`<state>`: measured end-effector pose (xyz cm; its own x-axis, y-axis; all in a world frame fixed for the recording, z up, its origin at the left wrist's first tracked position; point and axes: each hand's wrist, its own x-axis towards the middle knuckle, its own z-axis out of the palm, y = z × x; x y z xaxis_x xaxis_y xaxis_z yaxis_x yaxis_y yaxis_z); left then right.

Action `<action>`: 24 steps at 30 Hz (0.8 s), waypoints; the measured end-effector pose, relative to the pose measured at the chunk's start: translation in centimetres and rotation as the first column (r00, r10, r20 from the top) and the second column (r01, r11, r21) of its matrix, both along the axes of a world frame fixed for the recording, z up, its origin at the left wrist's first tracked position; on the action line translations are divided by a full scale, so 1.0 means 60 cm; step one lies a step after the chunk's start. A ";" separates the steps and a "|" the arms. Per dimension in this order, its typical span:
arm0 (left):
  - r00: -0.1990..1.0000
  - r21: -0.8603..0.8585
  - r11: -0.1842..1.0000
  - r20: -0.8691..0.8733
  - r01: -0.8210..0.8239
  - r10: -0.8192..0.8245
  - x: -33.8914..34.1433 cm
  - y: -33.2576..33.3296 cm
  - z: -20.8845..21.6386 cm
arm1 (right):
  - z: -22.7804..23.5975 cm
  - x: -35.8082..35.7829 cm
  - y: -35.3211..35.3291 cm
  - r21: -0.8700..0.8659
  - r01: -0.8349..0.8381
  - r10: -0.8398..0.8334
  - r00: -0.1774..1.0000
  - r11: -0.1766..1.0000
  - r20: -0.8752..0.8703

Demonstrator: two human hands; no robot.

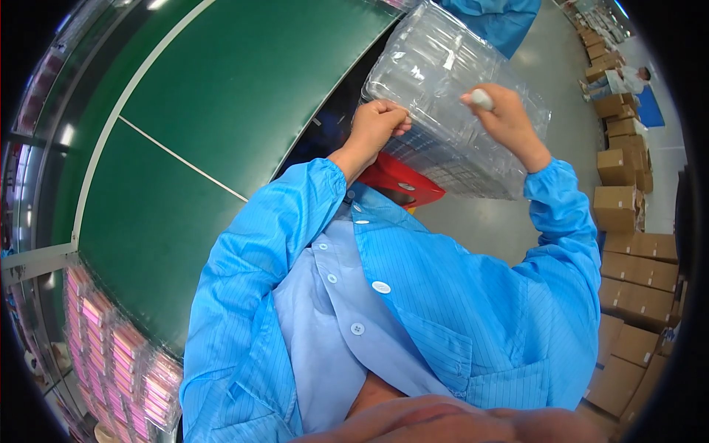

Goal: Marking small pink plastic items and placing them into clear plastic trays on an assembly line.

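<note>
A tall stack of clear plastic trays (pixel 436 66) stands tilted in front of me, with shiny transparent film about its sides. My left hand (pixel 375 127) is closed in a pinch at the stack's near left edge; what lies between its fingertips is too small to make out. Over the right part of the stack, my right hand (pixel 509 122) is closed around a white object with a rounded end (pixel 482 100). The rest of that object is hidden in my fist. Below the stack, a red plastic piece with an opening (pixel 402 181) shows close to my body.
A green table (pixel 199 96) with white lines lies at my left. Film-wrapped packs of pink items (pixel 122 354) sit at its lower left. Someone's blue clothing (pixel 502 18) shows beyond the stack. Cardboard boxes (pixel 639 273) line the right, where another person (pixel 628 80) is farther off.
</note>
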<state>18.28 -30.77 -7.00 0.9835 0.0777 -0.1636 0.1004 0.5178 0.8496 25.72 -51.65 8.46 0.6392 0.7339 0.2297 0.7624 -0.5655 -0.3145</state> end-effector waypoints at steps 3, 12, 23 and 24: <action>0.999 -0.008 1.000 -0.033 -0.021 0.021 0.001 0.000 0.011 | 0.081 0.023 -0.044 0.138 0.115 -0.114 0.993 0.984 -0.019; 1.000 0.025 1.000 -0.014 -0.010 0.010 0.016 -0.006 0.000 | 0.319 -0.006 -0.167 0.600 0.267 -0.562 0.735 0.755 0.380; 0.970 0.282 0.929 -0.109 0.241 -0.219 -0.064 0.054 0.013 | 0.243 -0.145 0.185 -0.228 -0.434 0.338 0.196 0.872 0.921; 0.964 0.354 0.896 -0.092 0.266 -0.250 -0.084 0.058 0.019 | 0.218 -0.151 0.229 -0.259 -0.496 0.398 0.198 0.829 0.896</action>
